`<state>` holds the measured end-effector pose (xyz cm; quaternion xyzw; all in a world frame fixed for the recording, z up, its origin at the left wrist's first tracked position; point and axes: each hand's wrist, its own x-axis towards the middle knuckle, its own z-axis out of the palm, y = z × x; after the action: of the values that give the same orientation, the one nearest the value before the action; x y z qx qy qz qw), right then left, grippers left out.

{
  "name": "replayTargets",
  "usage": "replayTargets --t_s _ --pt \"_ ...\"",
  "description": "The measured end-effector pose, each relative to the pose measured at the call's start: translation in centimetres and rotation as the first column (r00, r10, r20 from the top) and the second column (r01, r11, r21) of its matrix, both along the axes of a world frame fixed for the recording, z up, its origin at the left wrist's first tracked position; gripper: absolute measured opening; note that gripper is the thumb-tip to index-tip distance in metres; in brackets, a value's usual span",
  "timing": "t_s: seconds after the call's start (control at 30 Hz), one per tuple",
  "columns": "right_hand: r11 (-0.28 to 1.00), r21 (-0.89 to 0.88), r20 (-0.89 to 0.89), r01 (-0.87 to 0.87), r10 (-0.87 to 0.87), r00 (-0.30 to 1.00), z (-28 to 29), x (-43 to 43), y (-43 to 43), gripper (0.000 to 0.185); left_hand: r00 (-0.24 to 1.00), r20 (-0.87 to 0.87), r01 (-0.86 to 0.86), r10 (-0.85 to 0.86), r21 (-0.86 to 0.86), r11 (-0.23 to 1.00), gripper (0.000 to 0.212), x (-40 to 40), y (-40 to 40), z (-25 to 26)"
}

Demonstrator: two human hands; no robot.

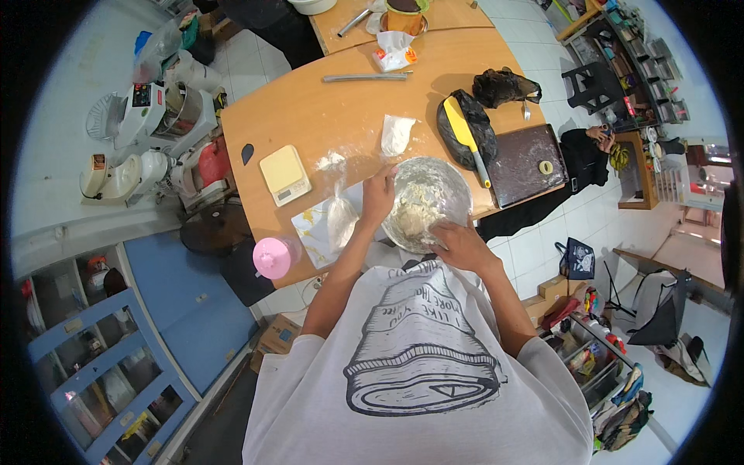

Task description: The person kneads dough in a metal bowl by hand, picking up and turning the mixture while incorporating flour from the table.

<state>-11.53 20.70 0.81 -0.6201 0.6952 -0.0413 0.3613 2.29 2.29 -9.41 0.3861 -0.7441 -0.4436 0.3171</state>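
A metal mixing bowl stands at the table's near edge, dusted with flour inside. In it lies a shaggy, pale dough with loose flour around it. My left hand grips the bowl's left rim. Over the near right rim reaches my right hand, its fingers at the dough's edge; whether they pinch any of it is hidden. Left of the bowl, a clear plastic bag of white powder rests on a white-and-gold marble-patterned board. Beyond the bowl is a small opened packet of white powder.
A digital kitchen scale and a pink-lidded container are at left. At right, a yellow spatula lies on a black plastic bag beside a dark baking tray. One person stands beyond the tray; another is across the table.
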Motion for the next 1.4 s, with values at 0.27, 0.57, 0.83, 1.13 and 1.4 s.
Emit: replayTargets --t_s 0.27,0.57,0.83,1.13,1.4 --pt "0.979 -0.037 -0.418 -0.202 0.168 0.893 -8.6 4.2 -3.2 0.054 0.994 -0.086 -0.072 0.063 -0.11 0.991 0.018 -0.5 0.4 -1.2" --pt "0.999 0.003 0.271 -0.041 0.039 0.962 -2.6 -4.5 -8.8 0.051 0.979 -0.018 0.202 -0.201 0.041 0.979 0.05 2.1 -1.8 -2.6" --pt "0.965 -0.215 -0.003 -0.151 0.154 0.988 0.3 -1.8 -1.2 0.041 0.998 0.029 0.052 -0.054 0.065 0.997 0.059 2.6 -0.5 -3.0" --pt "0.909 -0.381 0.212 0.166 -0.089 0.973 1.4 -5.5 -4.6 0.039 0.993 0.014 -0.118 0.118 0.084 0.989 0.06 2.0 1.8 -2.1" --pt "0.978 -0.168 -0.015 -0.125 0.124 0.992 -8.4 -0.8 -7.7 0.028 0.933 0.164 -0.336 0.32 0.078 0.939 0.046 0.8 4.0 -0.6"
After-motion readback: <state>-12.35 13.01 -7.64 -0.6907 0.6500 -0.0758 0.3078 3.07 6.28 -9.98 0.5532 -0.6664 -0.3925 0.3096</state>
